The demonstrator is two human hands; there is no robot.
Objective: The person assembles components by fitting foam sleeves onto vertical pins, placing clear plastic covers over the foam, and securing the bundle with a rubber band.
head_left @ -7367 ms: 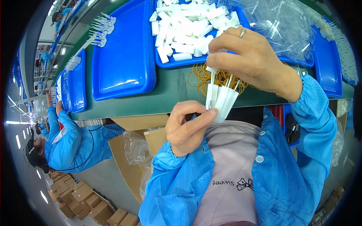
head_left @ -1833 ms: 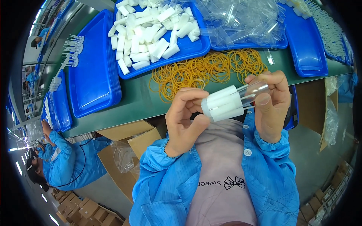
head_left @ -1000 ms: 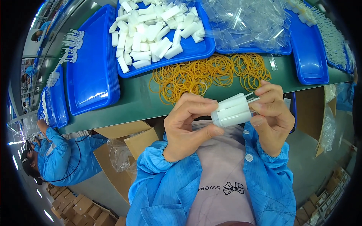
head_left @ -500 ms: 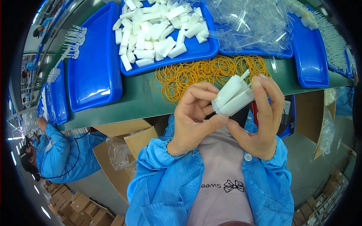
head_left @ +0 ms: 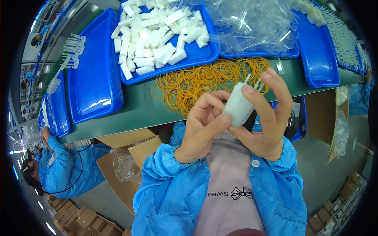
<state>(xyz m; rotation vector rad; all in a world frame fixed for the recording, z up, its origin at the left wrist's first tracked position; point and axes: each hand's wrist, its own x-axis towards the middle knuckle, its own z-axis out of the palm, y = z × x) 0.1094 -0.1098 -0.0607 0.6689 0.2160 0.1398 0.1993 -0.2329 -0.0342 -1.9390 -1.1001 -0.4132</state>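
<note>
Both hands hold a small bundle of white plastic pieces (head_left: 238,107) in front of my chest. My left hand (head_left: 202,126) pinches its lower left side with thumb and fingers. From the right, my right hand (head_left: 265,118) wraps the bundle, fingers raised over its top, where thin clear tips stick out. Just beyond the hands, a heap of yellow rubber bands (head_left: 204,80) lies on the green table (head_left: 134,112). Behind the bands stands a blue tray (head_left: 204,59) full of loose white plastic pieces (head_left: 157,35).
A blue tray (head_left: 94,74) sits at left, with more trays stacked further left. Clear plastic bags (head_left: 256,23) fill a tray at back right; another blue tray (head_left: 319,51) lies right. Cardboard boxes (head_left: 126,157) stand below the table. Another person in blue (head_left: 63,169) works at lower left.
The bundle has turned from lying sideways to pointing up and away. My right hand has shifted from its end to wrapping over it, and both hands have risen toward the rubber bands.
</note>
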